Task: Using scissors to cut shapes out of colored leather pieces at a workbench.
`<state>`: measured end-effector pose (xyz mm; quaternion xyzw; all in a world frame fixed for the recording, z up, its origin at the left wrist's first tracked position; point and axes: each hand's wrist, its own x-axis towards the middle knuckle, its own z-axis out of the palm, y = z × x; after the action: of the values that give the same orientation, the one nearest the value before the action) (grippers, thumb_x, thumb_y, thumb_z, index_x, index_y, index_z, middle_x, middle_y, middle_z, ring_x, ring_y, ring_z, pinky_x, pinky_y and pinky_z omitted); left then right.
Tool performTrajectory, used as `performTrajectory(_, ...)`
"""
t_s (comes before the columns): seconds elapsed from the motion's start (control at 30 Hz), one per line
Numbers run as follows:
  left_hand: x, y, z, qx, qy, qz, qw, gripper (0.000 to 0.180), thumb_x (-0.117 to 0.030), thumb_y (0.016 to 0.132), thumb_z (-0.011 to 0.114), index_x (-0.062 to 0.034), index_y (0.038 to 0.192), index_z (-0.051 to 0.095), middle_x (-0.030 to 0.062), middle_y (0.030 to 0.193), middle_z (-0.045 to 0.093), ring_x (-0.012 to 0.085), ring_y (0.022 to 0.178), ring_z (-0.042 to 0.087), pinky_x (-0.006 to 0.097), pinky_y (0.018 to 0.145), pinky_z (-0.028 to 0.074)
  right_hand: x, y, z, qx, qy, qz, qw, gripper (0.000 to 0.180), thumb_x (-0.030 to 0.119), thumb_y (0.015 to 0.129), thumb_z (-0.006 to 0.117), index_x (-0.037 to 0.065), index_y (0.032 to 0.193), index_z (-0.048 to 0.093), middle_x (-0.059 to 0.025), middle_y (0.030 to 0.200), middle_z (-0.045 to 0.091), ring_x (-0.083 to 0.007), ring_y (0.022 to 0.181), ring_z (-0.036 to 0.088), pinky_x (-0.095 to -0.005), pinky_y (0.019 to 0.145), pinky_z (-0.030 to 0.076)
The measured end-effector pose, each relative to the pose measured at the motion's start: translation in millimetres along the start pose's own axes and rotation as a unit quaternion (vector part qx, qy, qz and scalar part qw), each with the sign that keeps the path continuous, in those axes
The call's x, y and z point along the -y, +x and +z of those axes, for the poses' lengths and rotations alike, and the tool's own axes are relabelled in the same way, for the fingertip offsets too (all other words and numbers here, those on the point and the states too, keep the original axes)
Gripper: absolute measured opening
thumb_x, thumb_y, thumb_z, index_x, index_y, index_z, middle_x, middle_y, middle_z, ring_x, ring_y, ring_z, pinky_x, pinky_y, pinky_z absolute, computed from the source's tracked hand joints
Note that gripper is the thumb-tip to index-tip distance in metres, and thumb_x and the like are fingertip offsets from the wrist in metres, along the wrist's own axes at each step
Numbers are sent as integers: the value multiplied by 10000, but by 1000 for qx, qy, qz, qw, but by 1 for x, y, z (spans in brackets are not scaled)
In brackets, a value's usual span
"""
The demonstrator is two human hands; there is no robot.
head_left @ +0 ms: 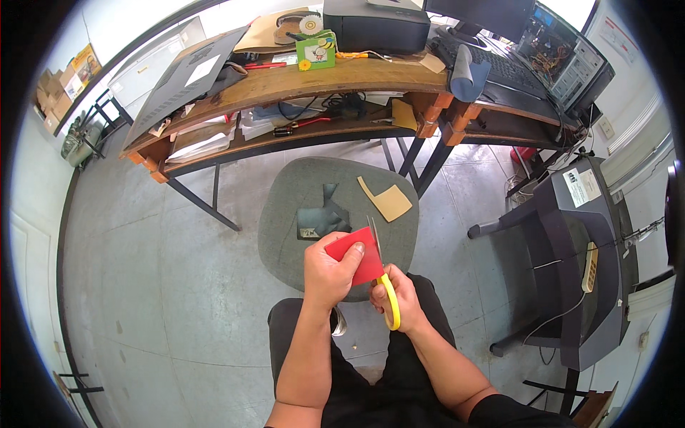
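Note:
Between thumb and fingers, my left hand (pixel 329 272) grips a flat red sheet (pixel 368 265), held up over the grey chair seat (pixel 292 196). My right hand (pixel 404 299) is closed around the yellow handles of a pair of scissors (pixel 389 303). The scissor blades point away from me along the sheet's right edge; whether they bite into it I cannot tell. Dark, glossy cut pieces (pixel 322 217) lie on the seat's left part, one with a small marked label. A tan L-shaped cut piece (pixel 389 202) rests on its right part.
Past the seat stands a wooden desk (pixel 342 82) bearing a black printer (pixel 376 27), a green decorated box (pixel 315 53) and a closed laptop (pixel 187 75). To its right are a keyboard (pixel 492 65) and an opened computer case (pixel 564 60). A dark cabinet (pixel 571 264) stands at right.

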<state>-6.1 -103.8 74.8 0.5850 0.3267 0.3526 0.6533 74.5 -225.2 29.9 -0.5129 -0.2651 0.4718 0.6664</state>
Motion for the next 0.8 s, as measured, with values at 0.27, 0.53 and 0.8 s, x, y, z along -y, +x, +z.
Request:
performTrajectory(0.27,-1,-1,-1,6,-24,-12,1000,105,-59,768,615,33,817,602,33,705,606,72,637,539,229,577,443,5,1,3,-16,-35,25,999,321,310,837,617,41,864,443,38,666,446,-27,584,385,-190,511,324)
performTrajectory(0.53,0,2,-4,3,-10,-7,1000,100,-56,767,619,32,812,603,28,700,603,67,631,535,226,570,440,2,-2,-4,40,-54,16,998,367,355,852,578,35,938,420,10,762,433,-54,660,391,-224,573,353)
performTrajectory(0.8,0,2,-6,27,45,-17,998,141,-88,747,623,34,816,610,52,695,624,83,623,553,238,575,452,3,-3,-4,44,-47,14,998,365,367,852,574,43,910,417,15,745,431,-45,639,385,-212,543,333)
